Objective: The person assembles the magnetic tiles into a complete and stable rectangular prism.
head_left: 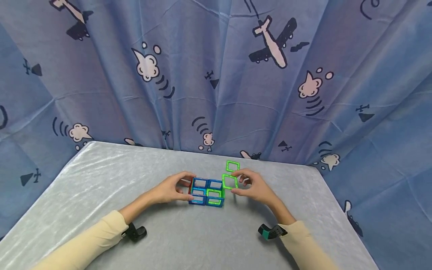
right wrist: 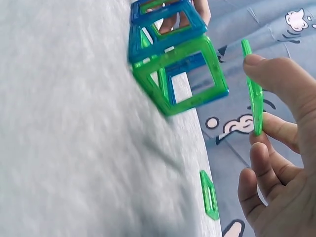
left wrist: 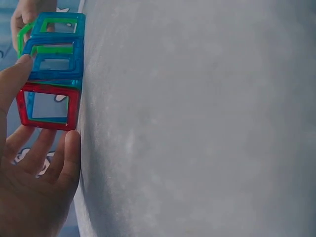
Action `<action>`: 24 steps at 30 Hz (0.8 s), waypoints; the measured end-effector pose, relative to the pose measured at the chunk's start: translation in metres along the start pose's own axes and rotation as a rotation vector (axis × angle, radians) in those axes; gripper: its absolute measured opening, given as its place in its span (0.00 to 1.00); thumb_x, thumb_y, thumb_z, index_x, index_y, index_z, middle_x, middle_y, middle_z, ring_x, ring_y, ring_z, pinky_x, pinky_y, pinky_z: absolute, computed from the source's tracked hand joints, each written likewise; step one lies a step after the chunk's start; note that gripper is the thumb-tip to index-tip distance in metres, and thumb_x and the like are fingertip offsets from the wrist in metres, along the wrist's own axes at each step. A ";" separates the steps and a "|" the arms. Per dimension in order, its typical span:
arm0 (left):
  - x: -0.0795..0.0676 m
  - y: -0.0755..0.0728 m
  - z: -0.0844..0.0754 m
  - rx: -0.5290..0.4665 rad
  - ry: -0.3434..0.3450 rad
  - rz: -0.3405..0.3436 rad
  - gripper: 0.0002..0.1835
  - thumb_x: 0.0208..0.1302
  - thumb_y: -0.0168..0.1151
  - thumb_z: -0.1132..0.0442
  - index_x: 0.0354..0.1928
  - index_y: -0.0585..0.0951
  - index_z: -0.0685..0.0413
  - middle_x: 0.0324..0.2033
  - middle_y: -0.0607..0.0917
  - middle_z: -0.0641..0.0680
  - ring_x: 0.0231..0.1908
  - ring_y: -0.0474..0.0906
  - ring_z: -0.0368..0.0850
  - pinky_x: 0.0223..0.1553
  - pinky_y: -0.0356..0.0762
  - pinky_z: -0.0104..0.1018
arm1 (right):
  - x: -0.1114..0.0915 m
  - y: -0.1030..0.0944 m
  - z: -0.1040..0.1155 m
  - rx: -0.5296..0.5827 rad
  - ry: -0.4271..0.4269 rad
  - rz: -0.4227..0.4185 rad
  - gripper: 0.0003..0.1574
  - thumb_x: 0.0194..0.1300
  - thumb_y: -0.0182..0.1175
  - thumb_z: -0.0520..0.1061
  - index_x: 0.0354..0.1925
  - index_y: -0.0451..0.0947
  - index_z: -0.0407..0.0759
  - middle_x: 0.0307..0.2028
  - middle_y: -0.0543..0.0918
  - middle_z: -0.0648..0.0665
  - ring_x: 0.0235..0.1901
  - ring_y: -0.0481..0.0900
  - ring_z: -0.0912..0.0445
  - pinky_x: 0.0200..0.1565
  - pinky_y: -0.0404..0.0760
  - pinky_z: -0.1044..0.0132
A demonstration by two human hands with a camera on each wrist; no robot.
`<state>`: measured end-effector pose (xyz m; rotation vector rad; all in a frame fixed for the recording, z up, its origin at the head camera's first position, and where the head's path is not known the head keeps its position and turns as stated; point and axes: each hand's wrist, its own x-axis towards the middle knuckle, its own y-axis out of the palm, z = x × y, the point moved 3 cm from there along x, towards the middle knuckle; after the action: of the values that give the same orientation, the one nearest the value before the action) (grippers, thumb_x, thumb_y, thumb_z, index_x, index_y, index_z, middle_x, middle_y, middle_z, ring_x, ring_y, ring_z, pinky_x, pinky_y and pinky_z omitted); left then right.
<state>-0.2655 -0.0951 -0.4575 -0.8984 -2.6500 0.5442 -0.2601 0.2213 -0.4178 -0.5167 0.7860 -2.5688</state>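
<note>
A low box of magnetic tiles [head_left: 198, 191], made of see-through square frames in blue, green and red, stands on the table. My left hand [head_left: 170, 189] holds its left end, thumb at the near corner and fingers at the far one. In the left wrist view a red tile [left wrist: 48, 126] closes that end, facing the palm. My right hand [head_left: 253, 185] pinches a loose green square tile [head_left: 230, 187] by its edge, between thumb and fingers. The right wrist view has this green tile [right wrist: 255, 98] edge-on, apart from the box's green end tile [right wrist: 217, 66].
Another green square tile [head_left: 233, 162] lies flat on the table beyond my right hand. A pale cloth covers the table [head_left: 189, 240]. Behind its far edge hangs a blue curtain [head_left: 189, 75] with airplane prints.
</note>
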 end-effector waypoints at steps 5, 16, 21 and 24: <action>0.000 -0.001 0.000 0.010 -0.004 0.003 0.37 0.61 0.76 0.59 0.69 0.71 0.58 0.62 0.77 0.58 0.58 0.78 0.54 0.47 0.81 0.43 | 0.001 0.007 0.027 0.026 -0.028 0.028 0.29 0.56 0.75 0.32 0.56 0.79 0.29 0.45 0.78 0.28 0.41 0.73 0.30 0.40 0.76 0.39; 0.001 0.001 0.001 0.006 -0.012 0.013 0.37 0.61 0.76 0.59 0.70 0.71 0.58 0.63 0.77 0.58 0.58 0.78 0.53 0.47 0.81 0.42 | 0.006 0.025 0.027 0.023 0.002 0.059 0.30 0.55 0.76 0.33 0.55 0.79 0.29 0.50 0.79 0.31 0.43 0.72 0.28 0.43 0.75 0.35; 0.002 0.000 0.002 0.007 -0.011 0.013 0.37 0.61 0.76 0.59 0.70 0.71 0.57 0.63 0.77 0.57 0.57 0.78 0.52 0.47 0.81 0.42 | 0.009 0.030 0.003 0.006 -0.007 0.037 0.30 0.54 0.79 0.39 0.55 0.81 0.37 0.50 0.81 0.39 0.43 0.75 0.36 0.43 0.76 0.39; 0.001 -0.001 0.002 0.010 -0.016 0.010 0.36 0.61 0.76 0.59 0.70 0.71 0.56 0.62 0.77 0.57 0.57 0.78 0.52 0.47 0.81 0.42 | 0.010 0.031 0.000 0.000 -0.029 0.023 0.30 0.54 0.80 0.43 0.54 0.83 0.42 0.49 0.81 0.43 0.43 0.75 0.40 0.42 0.77 0.42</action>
<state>-0.2677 -0.0953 -0.4588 -0.9083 -2.6562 0.5693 -0.2602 0.1935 -0.4337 -0.5409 0.7776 -2.5343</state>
